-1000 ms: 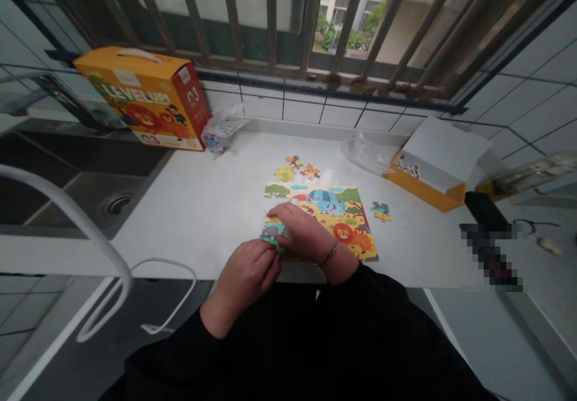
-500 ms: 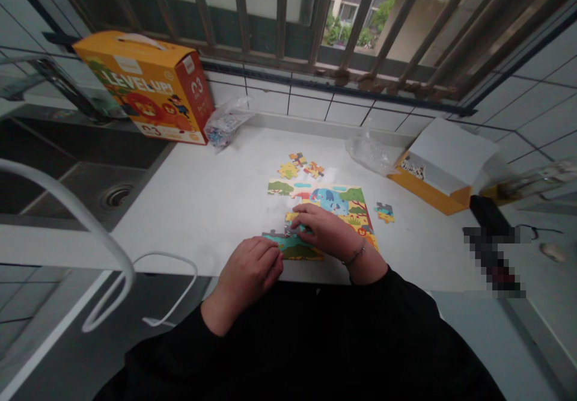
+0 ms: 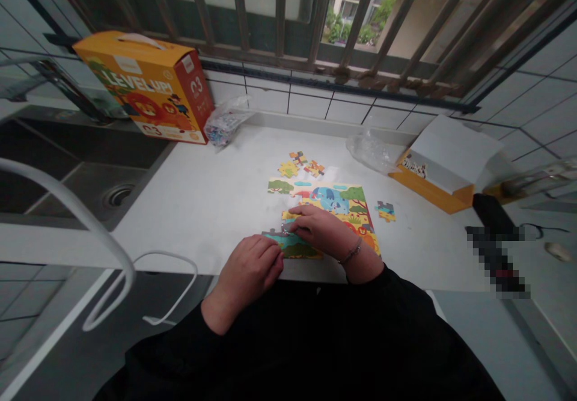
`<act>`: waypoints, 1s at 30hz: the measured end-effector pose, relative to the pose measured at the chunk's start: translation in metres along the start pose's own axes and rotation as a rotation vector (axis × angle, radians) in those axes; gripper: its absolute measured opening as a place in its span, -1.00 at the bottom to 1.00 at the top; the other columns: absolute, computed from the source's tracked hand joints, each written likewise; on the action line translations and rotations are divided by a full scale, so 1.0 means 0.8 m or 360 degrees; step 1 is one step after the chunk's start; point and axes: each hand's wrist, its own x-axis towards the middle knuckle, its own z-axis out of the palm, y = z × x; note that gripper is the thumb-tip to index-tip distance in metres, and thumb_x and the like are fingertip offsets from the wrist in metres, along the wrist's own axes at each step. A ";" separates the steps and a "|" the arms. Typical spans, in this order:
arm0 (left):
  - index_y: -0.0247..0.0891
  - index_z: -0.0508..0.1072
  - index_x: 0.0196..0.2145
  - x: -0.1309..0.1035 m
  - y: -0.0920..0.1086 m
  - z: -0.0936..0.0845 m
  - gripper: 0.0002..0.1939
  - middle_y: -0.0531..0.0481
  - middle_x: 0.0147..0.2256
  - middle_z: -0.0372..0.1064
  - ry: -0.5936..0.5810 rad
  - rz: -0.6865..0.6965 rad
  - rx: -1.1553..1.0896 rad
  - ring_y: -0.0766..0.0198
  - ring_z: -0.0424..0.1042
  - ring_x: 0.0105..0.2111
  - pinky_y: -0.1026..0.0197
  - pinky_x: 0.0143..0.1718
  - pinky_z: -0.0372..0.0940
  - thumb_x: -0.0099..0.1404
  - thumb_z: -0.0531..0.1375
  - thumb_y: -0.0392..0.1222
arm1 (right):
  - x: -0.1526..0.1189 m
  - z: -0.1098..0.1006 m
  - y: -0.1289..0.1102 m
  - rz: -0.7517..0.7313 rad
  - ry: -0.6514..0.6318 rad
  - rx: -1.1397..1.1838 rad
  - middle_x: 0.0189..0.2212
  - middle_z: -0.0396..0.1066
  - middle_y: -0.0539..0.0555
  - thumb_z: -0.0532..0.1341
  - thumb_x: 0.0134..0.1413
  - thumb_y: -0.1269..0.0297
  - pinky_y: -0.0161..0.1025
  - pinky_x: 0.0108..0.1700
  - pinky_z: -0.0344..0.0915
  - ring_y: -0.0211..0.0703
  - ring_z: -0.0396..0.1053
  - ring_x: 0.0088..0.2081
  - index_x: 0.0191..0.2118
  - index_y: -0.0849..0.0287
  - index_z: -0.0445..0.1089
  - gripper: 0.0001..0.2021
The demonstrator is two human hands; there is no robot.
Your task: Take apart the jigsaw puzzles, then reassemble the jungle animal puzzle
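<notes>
A partly joined jigsaw puzzle point(image 3: 331, 196) with an elephant, trees and lions lies on the white counter, with a gap on its left side. My right hand point(image 3: 318, 229) reaches over it, thumb and fingers closed on a yellow and grey puzzle piece point(image 3: 285, 216) at that gap. The hand partly covers this piece. My left hand point(image 3: 250, 263) rests at the puzzle's lower left corner, its fingers curled together; what is under them is hidden. Behind the puzzle lie a few loose pieces point(image 3: 288, 169), and another loose piece point(image 3: 386, 211) is to its right.
An orange puzzle box point(image 3: 148, 88) stands at the back left beside a plastic bag of pieces point(image 3: 228, 123). At the back right are clear plastic wrap point(image 3: 372, 148) and an opened box point(image 3: 435, 190). A sink point(image 3: 85, 190) and white cable point(image 3: 108, 238) are left.
My right hand and the piece under its fingers have shifted slightly left. My left hand keeps its place at the puzzle's corner.
</notes>
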 end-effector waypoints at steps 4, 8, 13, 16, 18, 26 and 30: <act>-0.20 0.49 -0.21 -0.001 0.000 0.002 -0.86 -0.11 -0.22 0.53 -0.0007 -0.0012 -0.0011 0.04 0.47 -0.21 -0.03 -0.19 0.37 0.55 0.16 -0.25 | -0.008 0.007 -0.002 -0.0051 0.0054 0.0031 0.09 0.59 0.16 0.28 0.32 0.54 0.10 0.23 0.52 0.03 0.54 0.13 -0.14 0.05 0.67 -0.74; -0.20 0.50 -0.19 -0.002 -0.001 0.003 -0.87 -0.13 -0.21 0.53 -0.0008 -0.0011 -0.0025 0.03 0.48 -0.19 -0.05 -0.17 0.39 0.55 0.16 -0.25 | -0.029 0.002 -0.004 -0.0010 0.0241 0.0070 0.15 0.54 0.20 0.20 0.36 0.53 0.12 0.25 0.51 0.05 0.50 0.18 -0.01 0.04 0.64 -0.68; -0.22 0.51 -0.15 -0.001 -0.002 0.002 -0.90 -0.16 -0.15 0.56 0.0011 -0.0013 -0.0085 -0.01 0.52 -0.13 -0.09 -0.09 0.44 0.54 0.17 -0.26 | -0.058 -0.018 -0.004 0.0372 0.0524 -0.0087 0.00 0.58 0.25 0.17 0.41 0.45 0.20 0.19 0.50 0.14 0.52 0.08 0.04 0.14 0.58 -0.74; -0.22 0.51 -0.05 0.002 -0.003 0.002 -0.89 -0.19 -0.03 0.58 0.0054 -0.0040 -0.0136 -0.05 0.55 -0.02 -0.14 0.00 0.45 0.53 0.19 -0.25 | -0.069 -0.017 -0.007 0.0428 0.0477 -0.0157 0.01 0.58 0.27 0.19 0.38 0.44 0.22 0.18 0.49 0.18 0.51 0.08 0.03 0.14 0.58 -0.75; -0.21 0.51 0.00 0.007 -0.004 0.003 -0.85 -0.20 0.02 0.59 0.0088 -0.0077 -0.0156 -0.07 0.55 0.02 -0.17 0.04 0.45 0.52 0.21 -0.23 | -0.071 -0.008 -0.012 0.0401 0.0451 -0.0162 0.04 0.58 0.26 0.22 0.37 0.42 0.23 0.19 0.49 0.19 0.51 0.10 0.06 0.12 0.57 -0.74; -0.27 0.50 0.17 0.032 -0.014 0.022 -0.66 -0.34 0.22 0.51 -0.0009 -0.0273 -0.0083 -0.19 0.51 0.18 -0.31 0.22 0.42 0.49 0.27 -0.20 | -0.067 0.030 -0.024 0.0387 0.0378 -0.0254 0.29 0.48 0.32 0.25 0.41 0.35 0.37 0.40 0.32 0.28 0.40 0.32 0.29 0.13 0.47 -0.60; -0.28 0.50 0.17 0.033 -0.020 0.025 -0.67 -0.31 0.21 0.53 -0.0040 -0.0235 -0.0162 -0.14 0.51 0.19 -0.28 0.25 0.42 0.50 0.26 -0.21 | -0.070 0.032 -0.025 0.0387 0.0363 -0.0287 0.31 0.47 0.32 0.23 0.44 0.34 0.36 0.42 0.29 0.25 0.38 0.34 0.30 0.13 0.47 -0.61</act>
